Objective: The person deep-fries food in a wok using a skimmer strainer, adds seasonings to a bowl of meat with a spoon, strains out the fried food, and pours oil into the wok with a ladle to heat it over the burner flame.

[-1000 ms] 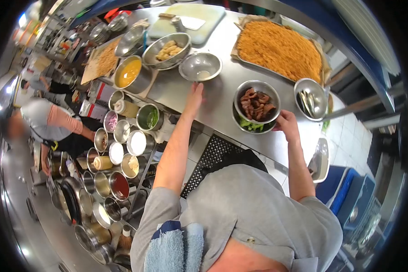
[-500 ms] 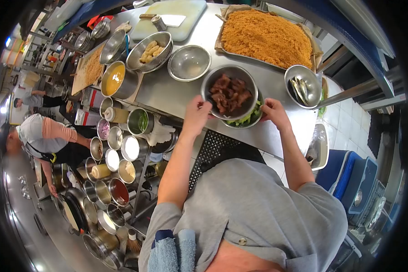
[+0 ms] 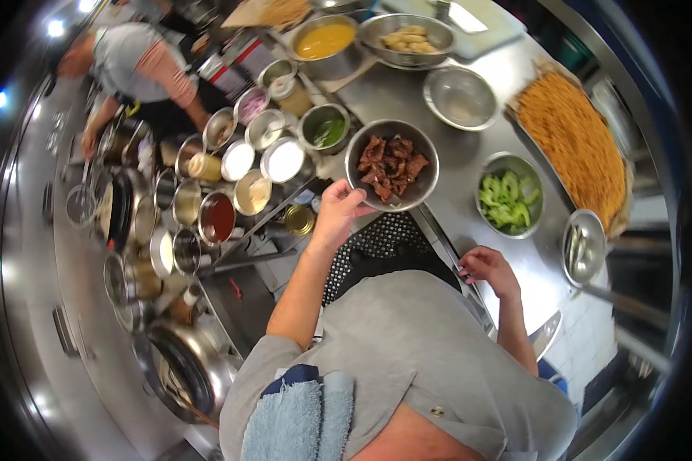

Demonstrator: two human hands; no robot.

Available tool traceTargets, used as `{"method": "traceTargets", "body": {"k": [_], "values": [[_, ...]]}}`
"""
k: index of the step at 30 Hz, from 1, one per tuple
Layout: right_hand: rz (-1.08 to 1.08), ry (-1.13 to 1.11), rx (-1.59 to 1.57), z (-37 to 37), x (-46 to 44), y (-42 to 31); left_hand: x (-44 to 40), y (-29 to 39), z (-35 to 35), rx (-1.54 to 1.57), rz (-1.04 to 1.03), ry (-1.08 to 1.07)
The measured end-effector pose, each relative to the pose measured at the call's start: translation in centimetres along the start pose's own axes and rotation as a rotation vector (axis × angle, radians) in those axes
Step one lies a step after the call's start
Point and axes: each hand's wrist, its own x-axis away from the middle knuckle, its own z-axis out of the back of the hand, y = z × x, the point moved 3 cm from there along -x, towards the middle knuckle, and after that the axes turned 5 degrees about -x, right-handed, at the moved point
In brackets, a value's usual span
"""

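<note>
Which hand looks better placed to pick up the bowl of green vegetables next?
Probably the right hand: it looks empty and nearer the bowl of green vegetables, while the left hand holds the bowl of meat.

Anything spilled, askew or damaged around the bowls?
Nothing stands out. The left hand holds a round silver metal bowl with browned meat pieces inside; a second round silver metal bowl, containing sliced green vegetables, sits on the shiny metal table, with no visible spill around it. Lens distortion makes slight tilts hard to judge.

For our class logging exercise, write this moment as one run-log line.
left hand: gripping rim of meat bowl | right hand: near counter edge, nothing visibly held | green vegetable bowl: on counter
</note>
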Motion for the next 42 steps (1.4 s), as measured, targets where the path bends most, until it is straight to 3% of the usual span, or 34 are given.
{"method": "traceTargets", "body": {"k": [5, 9, 12, 13, 16, 20, 22, 26, 30, 33, 36, 37, 42], "values": [[0.066, -0.186, 0.182, -7.2, -10.8, -3.2, 4.0, -1.3, 6.0, 0.008, -0.012, 0.242], [0.136, -0.221, 0.136, -14.9, -20.3, -5.0, 8.6, -0.2, 10.9, 0.001, -0.008, 0.384], [0.122, -0.172, 0.447, -18.9, -24.3, -5.5, 13.1, 0.6, 15.0, 0.022, -0.077, 0.507], [0.085, -0.3, 0.711, -19.6, -25.1, -5.8, 14.8, 0.5, 16.6, 0.019, -0.105, 0.564], [-0.046, -0.573, 0.648, -22.2, -22.2, -11.1, 19.4, 0.9, 19.7, 0.046, -0.145, 0.747], [0.54, -0.415, 0.344, -25.9, -24.9, -25.3, 23.3, 0.5, 22.5, 0.153, -0.21, 0.864], [0.637, -0.339, 0.395, -28.9, -30.3, -31.0, 23.6, 0.9, 22.9, 0.166, -0.212, 0.898], [0.524, -0.282, 0.99, -34.5, -45.6, -35.1, 21.9, 1.8, 22.9, 0.206, -0.253, 0.926], [0.755, -0.176, 1.85, -36.8, -54.8, -33.4, 19.5, 3.4, 21.8, 0.253, -0.253, 0.987], [1.025, -0.301, 2.21, -37.2, -58.6, -30.2, 18.6, 4.0, 21.3, 0.3, -0.251, 1.019], [0.647, -0.317, 2.178, -35.4, -62.8, -27.9, 17.4, 4.9, 21.3, 0.261, -0.203, 1.097], [0.442, -0.322, 2.003, -35.6, -62.1, -27.9, 17.1, 5.0, 21.5, 0.273, -0.213, 1.098], [0.362, -0.385, 1.966, -37.3, -60.3, -27.1, 15.9, 5.1, 22.7, 0.287, -0.231, 1.089]]}}
